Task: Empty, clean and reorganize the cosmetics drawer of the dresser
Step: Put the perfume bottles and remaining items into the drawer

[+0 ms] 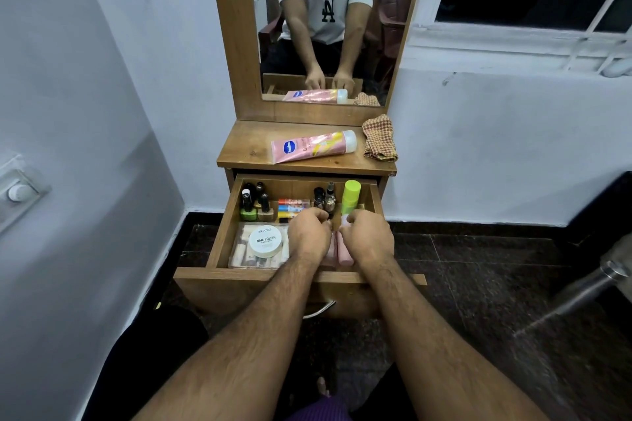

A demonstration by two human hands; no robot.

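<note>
The wooden drawer [222, 232] of the dresser stands pulled out. Inside it are nail polish bottles [254, 203] at the back left, coloured lip balm sticks [292, 208] in the middle, small dark bottles [325, 198] and a lime green bottle [351, 196] at the back right. A white nail polish remover tub [265, 242] lies on a clear box [239, 249] at the front left. My left hand [307, 232] and my right hand [367, 236] are both in the drawer with fingers curled, over pink tubes [343, 251]. My right hand grips a small pale bottle [344, 219]. What my left hand holds is hidden.
On the dresser top [246, 150] lie a pink lotion tube [313, 146] and a checked cloth [379, 138]. A mirror [325, 27] rises behind. A steel bottle [588, 287] is at the right; white walls stand on both sides.
</note>
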